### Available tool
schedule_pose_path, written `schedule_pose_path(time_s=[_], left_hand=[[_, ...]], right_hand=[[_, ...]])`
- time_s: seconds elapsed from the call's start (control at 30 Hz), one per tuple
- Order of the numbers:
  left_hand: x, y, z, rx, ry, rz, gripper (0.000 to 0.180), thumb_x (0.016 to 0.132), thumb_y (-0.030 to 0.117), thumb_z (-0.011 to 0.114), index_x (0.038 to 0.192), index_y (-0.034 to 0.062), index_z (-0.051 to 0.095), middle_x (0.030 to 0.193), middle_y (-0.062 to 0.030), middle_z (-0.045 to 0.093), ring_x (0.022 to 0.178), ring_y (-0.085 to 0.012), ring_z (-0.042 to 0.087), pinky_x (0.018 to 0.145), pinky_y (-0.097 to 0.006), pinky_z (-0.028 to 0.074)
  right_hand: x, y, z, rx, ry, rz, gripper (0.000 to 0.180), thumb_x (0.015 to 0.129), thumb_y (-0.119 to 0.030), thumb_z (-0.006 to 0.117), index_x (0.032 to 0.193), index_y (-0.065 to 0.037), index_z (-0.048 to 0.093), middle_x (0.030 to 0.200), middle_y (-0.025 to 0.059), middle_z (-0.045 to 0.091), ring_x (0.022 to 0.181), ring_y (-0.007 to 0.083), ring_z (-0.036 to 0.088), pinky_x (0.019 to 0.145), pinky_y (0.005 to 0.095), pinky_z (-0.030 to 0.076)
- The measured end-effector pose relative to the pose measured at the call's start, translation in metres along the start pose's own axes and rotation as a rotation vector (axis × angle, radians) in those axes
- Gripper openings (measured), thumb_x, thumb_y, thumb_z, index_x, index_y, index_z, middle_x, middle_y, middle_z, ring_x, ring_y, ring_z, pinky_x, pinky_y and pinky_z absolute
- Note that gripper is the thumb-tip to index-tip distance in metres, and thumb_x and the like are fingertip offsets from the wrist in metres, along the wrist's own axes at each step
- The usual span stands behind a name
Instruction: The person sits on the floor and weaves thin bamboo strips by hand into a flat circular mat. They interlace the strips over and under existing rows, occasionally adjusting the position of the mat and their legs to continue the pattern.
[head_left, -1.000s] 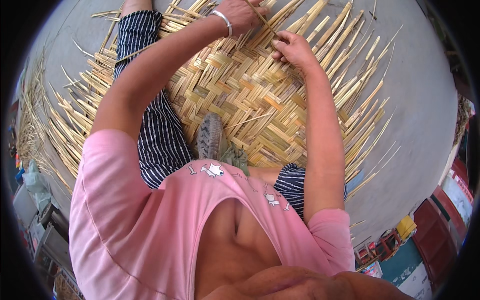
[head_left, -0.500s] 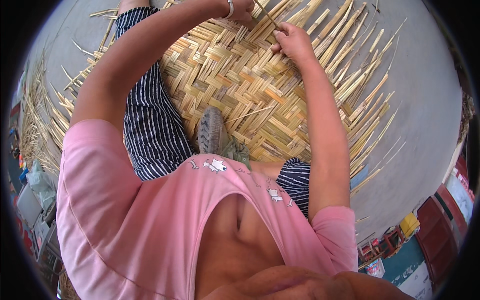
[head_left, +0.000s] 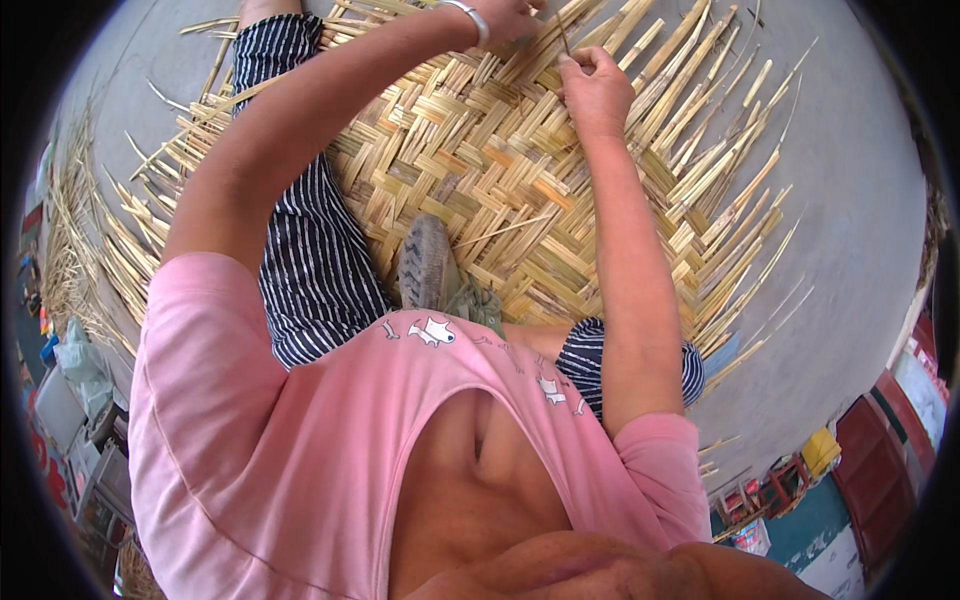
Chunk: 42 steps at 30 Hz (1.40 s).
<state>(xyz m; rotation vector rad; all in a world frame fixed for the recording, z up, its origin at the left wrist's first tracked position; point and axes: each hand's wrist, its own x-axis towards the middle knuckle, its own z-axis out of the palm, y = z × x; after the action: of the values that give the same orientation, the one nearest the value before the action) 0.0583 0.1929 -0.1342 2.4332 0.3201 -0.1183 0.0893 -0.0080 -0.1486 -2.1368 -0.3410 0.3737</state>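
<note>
Woven mat (head_left: 470,170): flat yellowish strips (head_left: 548,192), splayed ends (head_left: 758,82)

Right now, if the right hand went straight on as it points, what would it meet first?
For the right hand, likely the loose strip ends of the woven mat; the left hand sits left of that line. Depth is unclear, so it may pass above them.

Grey floor (head_left: 830,250) spreads toward a dark red panel (head_left: 878,470), lower right.
</note>
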Motion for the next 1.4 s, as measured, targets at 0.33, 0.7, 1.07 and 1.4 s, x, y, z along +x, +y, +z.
schedule_pose_path(time_s=[0.33,0.7,1.07,1.4], left_hand=[[0.021,0.012,0.038,-0.426,-0.09,-0.192,0.032,0.087,0.021,0.072,0.109,-0.0013,0.073,0.094,-0.0178,0.075,0.083,-0.024,0.071,0.078,-0.037,0.056],[-0.024,0.003,0.011,0.285,0.27,0.293,0.024,0.095,0.03,0.06,0.095,0.0069,0.068,0.093,-0.0161,0.067,0.099,-0.0368,0.065,0.089,-0.05,0.051],[-0.012,-0.008,-0.017,0.484,-0.196,0.096,0.045,0.093,0.05,0.06,0.091,0.0077,0.076,0.094,-0.0167,0.074,0.093,-0.0369,0.07,0.085,-0.048,0.055],[-0.019,-0.008,-0.017,0.45,-0.288,0.076,0.037,0.094,0.047,0.06,0.103,0.0167,0.079,0.1,-0.0117,0.077,0.095,-0.0332,0.072,0.086,-0.045,0.055]], right_hand=[[-0.006,-0.021,-0.002,0.305,0.098,0.24,0.017,0.088,-0.014,0.067,0.098,0.0,0.066,0.077,0.014,0.074,0.063,0.0219,0.074,0.065,0.0355,0.059],[-0.029,-0.008,-0.027,-0.038,-0.021,0.007,0.027,0.094,-0.014,0.062,0.119,-0.009,0.071,0.12,0.0086,0.068,0.101,0.0244,0.07,0.091,0.0424,0.055],[-0.095,0.077,-0.071,-0.773,0.269,-0.412,0.04,0.092,-0.015,0.061,0.133,-0.012,0.061,0.143,0.0129,0.055,0.135,0.0327,0.05,0.12,0.0505,0.032],[-0.101,0.081,-0.065,-0.78,0.242,-0.334,0.045,0.094,-0.018,0.058,0.139,-0.019,0.059,0.148,0.011,0.051,0.139,0.0326,0.045,0.12,0.0515,0.031]])
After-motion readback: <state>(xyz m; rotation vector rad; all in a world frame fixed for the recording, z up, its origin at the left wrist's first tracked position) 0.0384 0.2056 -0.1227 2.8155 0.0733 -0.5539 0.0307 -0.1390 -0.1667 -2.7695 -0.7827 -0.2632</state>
